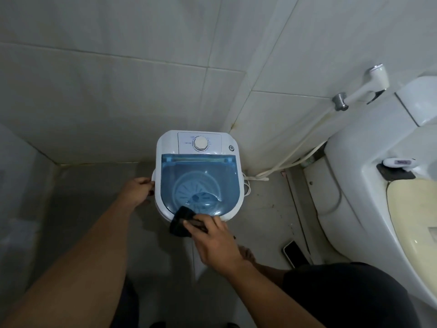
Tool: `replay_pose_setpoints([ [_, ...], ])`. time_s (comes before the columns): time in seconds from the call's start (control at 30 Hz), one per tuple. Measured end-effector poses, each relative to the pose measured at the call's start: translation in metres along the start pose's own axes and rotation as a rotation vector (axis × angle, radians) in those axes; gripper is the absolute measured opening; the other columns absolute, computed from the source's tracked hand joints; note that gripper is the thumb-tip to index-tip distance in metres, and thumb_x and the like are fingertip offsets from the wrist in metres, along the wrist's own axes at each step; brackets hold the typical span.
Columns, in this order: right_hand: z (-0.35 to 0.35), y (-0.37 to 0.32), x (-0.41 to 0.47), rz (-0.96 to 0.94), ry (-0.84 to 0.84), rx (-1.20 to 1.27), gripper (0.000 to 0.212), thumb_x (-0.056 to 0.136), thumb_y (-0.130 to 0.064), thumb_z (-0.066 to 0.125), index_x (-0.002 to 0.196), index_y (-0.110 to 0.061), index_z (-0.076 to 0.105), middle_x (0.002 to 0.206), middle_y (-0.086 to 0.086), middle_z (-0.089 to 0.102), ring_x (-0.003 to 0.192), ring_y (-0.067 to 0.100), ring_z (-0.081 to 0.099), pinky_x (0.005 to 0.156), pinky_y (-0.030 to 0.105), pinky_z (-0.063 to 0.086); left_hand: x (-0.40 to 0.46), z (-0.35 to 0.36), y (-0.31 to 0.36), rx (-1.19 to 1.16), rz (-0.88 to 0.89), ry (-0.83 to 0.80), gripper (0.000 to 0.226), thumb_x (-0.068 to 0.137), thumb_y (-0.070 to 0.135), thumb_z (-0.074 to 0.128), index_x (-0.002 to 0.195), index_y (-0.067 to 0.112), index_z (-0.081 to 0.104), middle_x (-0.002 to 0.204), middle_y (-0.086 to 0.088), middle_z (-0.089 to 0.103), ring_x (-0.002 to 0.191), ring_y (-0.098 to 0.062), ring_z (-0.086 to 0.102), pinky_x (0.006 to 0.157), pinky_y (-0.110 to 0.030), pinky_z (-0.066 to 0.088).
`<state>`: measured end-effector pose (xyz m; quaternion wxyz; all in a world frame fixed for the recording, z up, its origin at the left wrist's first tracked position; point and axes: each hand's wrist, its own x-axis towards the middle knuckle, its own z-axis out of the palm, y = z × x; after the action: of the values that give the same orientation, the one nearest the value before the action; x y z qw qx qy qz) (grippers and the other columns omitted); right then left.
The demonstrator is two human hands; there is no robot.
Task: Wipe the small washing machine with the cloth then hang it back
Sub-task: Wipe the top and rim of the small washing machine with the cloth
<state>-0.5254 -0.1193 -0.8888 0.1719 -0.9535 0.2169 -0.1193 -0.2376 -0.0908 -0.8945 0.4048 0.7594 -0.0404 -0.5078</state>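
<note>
On the lid's near edge: we are pressing the dark cloth [181, 222] onto the small washing machine [198, 174].
Right hand [214, 242]: we are gripping the cloth, fingers curled.
Left hand [139, 190]: we are gripping the machine's left side.

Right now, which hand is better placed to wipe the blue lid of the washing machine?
The right hand: it already presses the dark cloth on the front edge of the blue lid. The left hand grips the washing machine at its left side.

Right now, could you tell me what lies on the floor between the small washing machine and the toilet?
In the head view, a white hose trails along the floor between the washing machine and the toilet; nearer the person, a phone lies beside the toilet base.
</note>
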Motion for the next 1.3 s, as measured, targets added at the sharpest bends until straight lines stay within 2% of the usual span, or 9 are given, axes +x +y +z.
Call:
replay_pose_setpoints([
  [0.07,-0.015,0.012,0.009,0.035,0.104,0.067,0.051,0.096,-0.017,0.061,0.146,-0.025,0.053,0.132,0.007,0.055,0.110,0.028,0.055,0.090,0.044,0.051,-0.005,0.002,0.003,-0.013,-0.002,0.006,0.037,0.097,0.018,0.059,0.134,0.009,0.057,0.115,-0.011,0.070,0.099,-0.025,0.068,0.086,-0.044,0.055],
  [0.17,-0.036,0.056,0.024,0.472,0.343,0.114,0.053,0.098,-0.018,0.057,0.149,-0.027,0.049,0.131,0.007,0.053,0.114,0.024,0.050,0.099,0.043,0.049,-0.012,0.005,0.007,-0.018,-0.012,0.015,0.036,0.099,0.016,0.056,0.134,0.009,0.055,0.119,-0.014,0.068,0.101,-0.025,0.065,0.090,-0.044,0.052],
  [0.27,-0.031,0.069,0.031,0.796,0.326,0.023,0.057,0.099,-0.024,0.051,0.153,-0.034,0.039,0.133,0.007,0.048,0.116,0.025,0.045,0.099,0.049,0.049,-0.015,0.008,0.008,-0.019,0.004,0.016,0.035,0.099,0.015,0.056,0.133,0.008,0.056,0.123,-0.016,0.068,0.102,-0.026,0.064,0.095,-0.047,0.051],
  [0.4,0.002,0.009,0.015,0.682,0.247,-0.104,0.060,0.095,-0.026,0.044,0.154,-0.032,0.037,0.140,0.010,0.046,0.113,0.028,0.046,0.092,0.044,0.046,-0.016,0.009,0.011,-0.049,-0.023,-0.010,0.033,0.099,0.015,0.056,0.132,0.009,0.057,0.119,-0.014,0.067,0.105,-0.024,0.062,0.100,-0.046,0.048],
  [0.57,0.016,-0.036,0.012,0.115,-0.012,-0.036,0.075,0.086,-0.019,0.062,0.154,-0.033,0.034,0.141,0.008,0.045,0.117,0.030,0.048,0.093,0.047,0.048,-0.013,0.004,0.009,-0.034,-0.039,-0.019,0.034,0.098,0.019,0.059,0.131,0.012,0.060,0.122,-0.008,0.069,0.110,-0.022,0.064,0.099,-0.043,0.051],
  [0.8,-0.024,0.052,0.022,0.897,0.463,0.086,0.064,0.096,-0.019,0.055,0.155,-0.033,0.034,0.127,0.010,0.049,0.110,0.026,0.046,0.096,0.050,0.047,-0.017,0.007,0.008,-0.047,-0.017,-0.002,0.033,0.098,0.018,0.058,0.129,0.010,0.061,0.122,-0.011,0.069,0.107,-0.022,0.063,0.096,-0.042,0.050],
  [0.97,0.011,-0.004,-0.003,0.745,0.304,0.066,0.065,0.096,-0.017,0.051,0.156,-0.035,0.031,0.143,0.008,0.041,0.118,0.025,0.043,0.100,0.044,0.045,-0.018,0.007,0.011,-0.048,-0.042,-0.025,0.022,0.100,0.017,0.055,0.121,0.014,0.060,0.116,-0.009,0.066,0.107,-0.021,0.060,0.102,-0.044,0.047],
  [1.13,0.011,-0.045,-0.024,0.137,-0.077,0.157,0.075,0.091,-0.013,0.053,0.158,-0.035,0.027,0.141,0.007,0.045,0.119,0.028,0.048,0.101,0.042,0.045,-0.019,0.005,0.012,-0.046,-0.042,-0.023,0.022,0.098,0.017,0.058,0.119,0.017,0.063,0.113,-0.007,0.068,0.108,-0.021,0.062,0.106,-0.046,0.047],
  [1.3,-0.015,0.013,0.013,0.587,0.341,0.162,0.056,0.097,-0.019,0.052,0.151,-0.031,0.045,0.133,0.004,0.048,0.113,0.023,0.047,0.098,0.041,0.047,-0.021,0.004,0.013,-0.043,-0.038,-0.016,0.020,0.097,0.017,0.060,0.116,0.020,0.064,0.112,-0.007,0.069,0.109,-0.022,0.063,0.104,-0.046,0.049],
])
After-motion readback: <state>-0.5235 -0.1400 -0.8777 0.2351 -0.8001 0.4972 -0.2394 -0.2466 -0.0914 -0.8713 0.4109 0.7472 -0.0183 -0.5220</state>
